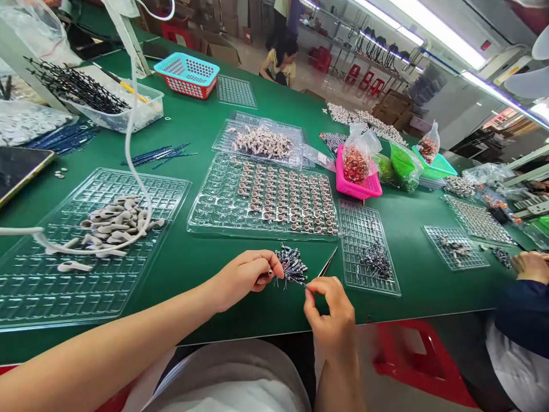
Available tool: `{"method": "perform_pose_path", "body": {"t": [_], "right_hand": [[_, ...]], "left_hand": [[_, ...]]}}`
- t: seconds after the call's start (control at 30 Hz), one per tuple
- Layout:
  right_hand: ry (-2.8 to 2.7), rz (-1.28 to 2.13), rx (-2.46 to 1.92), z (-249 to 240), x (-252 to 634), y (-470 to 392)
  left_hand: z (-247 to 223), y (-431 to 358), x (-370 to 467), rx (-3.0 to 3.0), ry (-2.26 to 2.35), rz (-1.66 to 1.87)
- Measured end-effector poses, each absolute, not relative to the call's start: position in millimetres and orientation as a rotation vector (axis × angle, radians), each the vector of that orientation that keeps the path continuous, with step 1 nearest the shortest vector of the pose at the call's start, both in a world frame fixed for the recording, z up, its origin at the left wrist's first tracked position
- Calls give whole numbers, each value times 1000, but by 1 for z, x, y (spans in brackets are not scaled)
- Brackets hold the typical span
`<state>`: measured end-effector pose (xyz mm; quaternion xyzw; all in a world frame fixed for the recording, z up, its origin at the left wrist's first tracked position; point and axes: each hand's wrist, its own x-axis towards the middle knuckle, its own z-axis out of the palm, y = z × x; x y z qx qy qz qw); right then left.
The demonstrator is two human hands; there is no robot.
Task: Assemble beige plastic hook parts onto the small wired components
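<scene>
My left hand [253,272] is closed near the table's front edge, pinching a small pale piece that shows only its round end. Just beyond it lies a pile of small dark parts with thin wire leads [292,263]. At the pile's right side, my right hand [330,303] pinches one dark part with thin leads between thumb and forefinger. Metal tweezers [328,262] lie beside that hand, their tips pointing away. Farther back, a clear tray [214,200] holds rows of pale pieces with round ends.
A clear tray with loose pale pieces [115,223] sits at left, crossed by a white cable [128,126]. At right are a tray with dark parts [373,257] and a pink basket [362,186]. Another person's hand [532,266] rests at the far right.
</scene>
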<state>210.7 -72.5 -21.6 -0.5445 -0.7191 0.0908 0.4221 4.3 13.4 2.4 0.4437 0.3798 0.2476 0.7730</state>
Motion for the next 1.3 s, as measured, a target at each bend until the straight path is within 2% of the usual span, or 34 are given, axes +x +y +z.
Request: {"method": "perform_pose_path", "body": {"t": [0.27, 0.47, 0.9, 1.3], "right_hand": [[-1832, 238, -1136, -21, 201, -77], [-1845, 187, -1116, -25, 198, -78], [-1721, 262, -1209, -31, 189, -79], [-1545, 575, -1252, -34, 187, -78]], "left_hand": [[19, 7, 5, 1516, 914, 450], [18, 9, 6, 1403, 831, 279], [18, 9, 4, 1306, 811, 325], [14, 6, 8, 1138, 722, 361]]}}
